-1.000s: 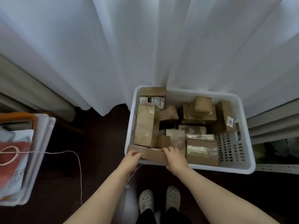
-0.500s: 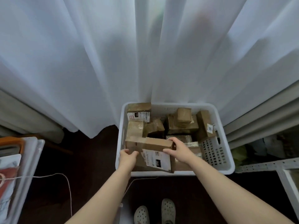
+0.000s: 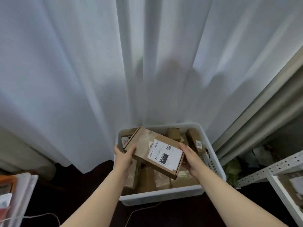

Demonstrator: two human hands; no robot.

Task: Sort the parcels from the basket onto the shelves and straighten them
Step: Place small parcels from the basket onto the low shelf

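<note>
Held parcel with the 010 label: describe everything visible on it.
The parcel is a flat brown cardboard mailer box, closed, with clear tape across its top. A white shipping label faces up, showing a barcode, a QR code and a black block reading 010. It lies skewed over the other boxes in the white basket. The left hand grips its left end, the right hand its right end.

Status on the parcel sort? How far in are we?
Done: cannot confirm; only a corner of the metal shelf shows at the right edge. In hand: the left hand and right hand hold a flat labelled parcel lifted above the white basket. Left: many brown parcels lie in the basket, so most shelving and straightening is ahead. Looks early.
</note>
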